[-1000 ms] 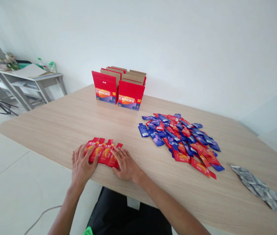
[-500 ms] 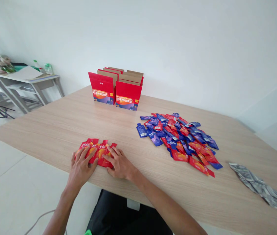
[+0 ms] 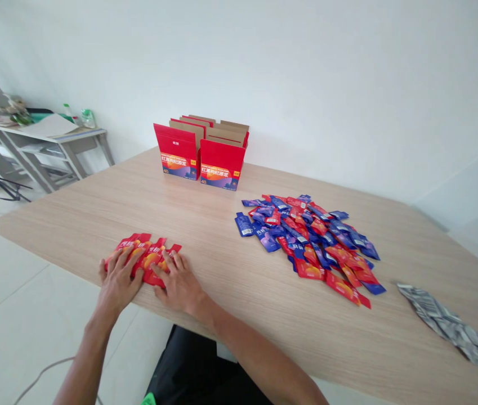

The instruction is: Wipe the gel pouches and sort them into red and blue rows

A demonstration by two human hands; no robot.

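Several red sachets with orange fruit prints lie overlapping in a row near the table's front edge. My left hand rests palm down on the left part of the row, fingers spread over the sachets. On the right end of the row lies my right hand, its fingers stretched out across the last sachets. Both hands cover part of the row, so some sachets are partly hidden. To the right, apart from my hands, a loose pile of red and blue sachets is heaped on the table.
Red printed cartons with raised flaps stand at the back of the wooden table. A crumpled striped grey cloth or bag lies at the right. Beyond the table's left edge stands a grey desk with papers and bottles.
Both hands and the row of red sachets have slid left along the table together. The pile, the cartons and the striped item keep their places; the view has shifted slightly.
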